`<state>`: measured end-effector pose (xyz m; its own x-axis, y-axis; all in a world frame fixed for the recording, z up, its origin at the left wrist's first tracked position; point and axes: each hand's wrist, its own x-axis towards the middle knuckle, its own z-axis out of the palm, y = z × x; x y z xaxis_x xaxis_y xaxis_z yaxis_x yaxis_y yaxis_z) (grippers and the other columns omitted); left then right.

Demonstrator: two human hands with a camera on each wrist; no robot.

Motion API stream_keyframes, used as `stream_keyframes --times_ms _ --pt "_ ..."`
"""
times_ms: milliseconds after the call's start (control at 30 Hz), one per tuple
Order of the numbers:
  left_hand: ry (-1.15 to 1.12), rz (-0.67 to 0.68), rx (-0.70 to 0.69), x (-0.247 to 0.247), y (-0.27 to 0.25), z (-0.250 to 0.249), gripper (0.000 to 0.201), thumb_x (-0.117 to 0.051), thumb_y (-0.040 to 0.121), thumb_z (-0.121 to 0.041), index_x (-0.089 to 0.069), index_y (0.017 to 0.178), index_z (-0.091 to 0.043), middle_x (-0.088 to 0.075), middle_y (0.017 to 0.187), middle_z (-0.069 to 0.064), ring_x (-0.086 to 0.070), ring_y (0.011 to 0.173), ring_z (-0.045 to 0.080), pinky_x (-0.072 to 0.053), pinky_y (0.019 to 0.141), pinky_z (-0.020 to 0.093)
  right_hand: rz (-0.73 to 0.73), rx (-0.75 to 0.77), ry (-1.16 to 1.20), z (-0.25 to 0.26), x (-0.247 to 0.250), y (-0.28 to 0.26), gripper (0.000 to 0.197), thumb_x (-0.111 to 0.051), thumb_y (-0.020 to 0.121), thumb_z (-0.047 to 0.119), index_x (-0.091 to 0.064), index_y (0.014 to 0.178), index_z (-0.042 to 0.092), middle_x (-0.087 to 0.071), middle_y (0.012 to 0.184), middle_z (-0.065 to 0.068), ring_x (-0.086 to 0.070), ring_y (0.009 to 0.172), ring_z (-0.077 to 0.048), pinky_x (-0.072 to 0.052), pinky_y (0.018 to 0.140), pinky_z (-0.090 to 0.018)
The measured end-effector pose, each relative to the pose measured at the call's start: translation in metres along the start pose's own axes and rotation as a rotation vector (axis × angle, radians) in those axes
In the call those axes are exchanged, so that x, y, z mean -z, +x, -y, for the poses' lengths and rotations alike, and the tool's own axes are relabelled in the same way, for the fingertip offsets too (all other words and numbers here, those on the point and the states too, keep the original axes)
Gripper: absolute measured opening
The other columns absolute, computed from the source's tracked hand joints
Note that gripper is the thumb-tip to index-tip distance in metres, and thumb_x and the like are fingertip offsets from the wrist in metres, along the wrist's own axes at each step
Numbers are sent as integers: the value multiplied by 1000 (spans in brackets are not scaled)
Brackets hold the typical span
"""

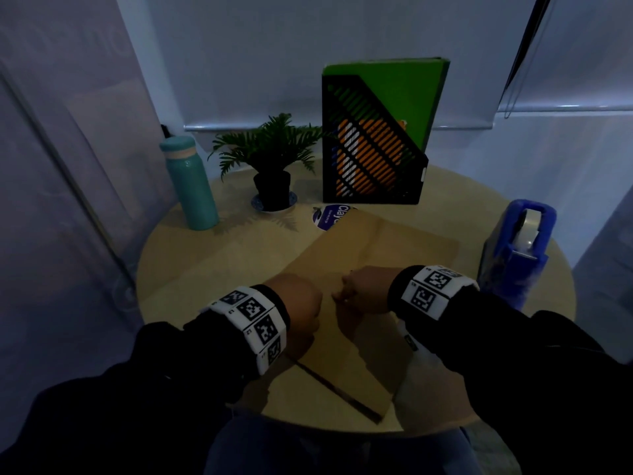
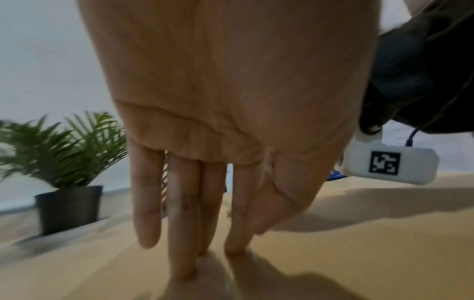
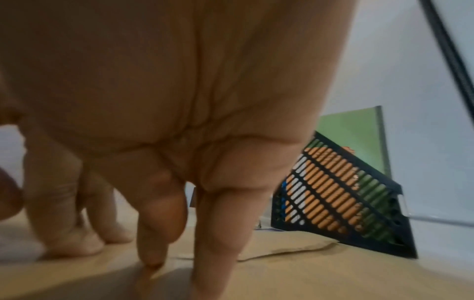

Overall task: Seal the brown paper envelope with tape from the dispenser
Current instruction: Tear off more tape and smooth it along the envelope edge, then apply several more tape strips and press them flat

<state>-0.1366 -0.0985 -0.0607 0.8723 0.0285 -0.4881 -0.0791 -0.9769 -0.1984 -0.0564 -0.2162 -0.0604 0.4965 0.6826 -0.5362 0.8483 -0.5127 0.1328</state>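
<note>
Both hands, left hand (image 1: 301, 303) and right hand (image 1: 363, 286), press straight fingers (image 2: 179, 233) on the brown envelope (image 1: 394, 241); any tape is invisible here and could wrinkle or miss the flap.

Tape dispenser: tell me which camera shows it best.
The head view. There the blue tape dispenser stands whole at the right edge of the table, beside the right hand, its clear roll on top. The left wrist view shows at most a blue sliver behind the hand; I cannot confirm it. The right wrist view does not show it.

One envelope (image 1: 359, 255), one tape dispenser (image 1: 517, 248), one bottle (image 1: 190, 183), one plant (image 1: 270, 156).
</note>
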Motion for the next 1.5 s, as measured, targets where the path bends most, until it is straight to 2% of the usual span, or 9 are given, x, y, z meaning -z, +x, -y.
stream_keyframes --times_ms 133,267,533,633,700,833,1067,1233,1500 --pt "58 27 22 9 -4 -16 41 -47 97 -25 -40 58 -13 -37 61 2 -35 53 16 -35 68 30 -21 17 126 -5 -2 -16 43 -34 103 15 -40 145 19 -43 147 -6 -44 129 -25 -36 103 -31" --pt "67 25 17 16 -9 -27 44 -50 96 -26 -36 57 -13 -36 60 2 -32 51 15 -36 67 31 -53 21 185 -5 -7 -30 45 -35 102 17 -38 146 24 -49 141 -6 -48 122 -25 -37 89 -28" --pt "31 39 33 17 -3 -18 42 -48 96 -28 -43 57 -13 -39 59 3 -34 51 17 -37 64 33 -7 -15 178 -12 -8 -20 45 -39 101 17 -40 146 17 -45 146 -6 -47 127 -26 -37 103 -32" --pt "-68 45 50 23 5 -6 30 -47 95 -28 -55 72 -10 -51 72 6 -43 60 21 -40 67 34 -31 -1 323 -24 -6 -23 43 -35 102 15 -44 144 17 -45 146 -6 -45 128 -24 -35 100 -28" --pt "-147 3 63 30 11 4 26 -47 94 -27 -67 98 -10 -64 101 8 -56 83 23 -48 80 35 -110 -9 404 -32 -5 -29 44 -36 102 18 -40 146 19 -37 152 -4 -38 136 -22 -29 109 -30" --pt "-229 -266 83 57 11 17 37 -42 96 -21 -58 129 -18 -51 139 3 -51 122 23 -43 102 38 -454 -122 532 -55 4 -46 42 -37 102 22 -40 145 21 -41 149 -3 -46 130 -22 -36 104 -31" --pt "-471 -660 -37 95 30 -3 35 -41 100 -29 -57 131 -21 -51 137 1 -51 119 21 -40 91 29 -849 -272 574 -105 7 -86 36 -43 99 24 -53 133 17 -55 135 -2 -53 122 -20 -41 96 -29" --pt "-612 -623 -173 95 51 -43 37 -39 101 -34 -58 129 -20 -55 136 1 -51 122 19 -40 101 32 -832 -416 581 -144 -14 -105 43 -46 98 34 -50 136 15 -48 142 -5 -46 130 -22 -34 106 -30" --pt "-839 -617 -352 104 78 -115 38 -43 100 -35 -60 128 -15 -60 131 1 -54 120 17 -42 97 28 -788 -606 596 -196 -48 -122 50 -39 101 37 -47 138 5 -44 144 -12 -46 128 -28 -33 104 -32"
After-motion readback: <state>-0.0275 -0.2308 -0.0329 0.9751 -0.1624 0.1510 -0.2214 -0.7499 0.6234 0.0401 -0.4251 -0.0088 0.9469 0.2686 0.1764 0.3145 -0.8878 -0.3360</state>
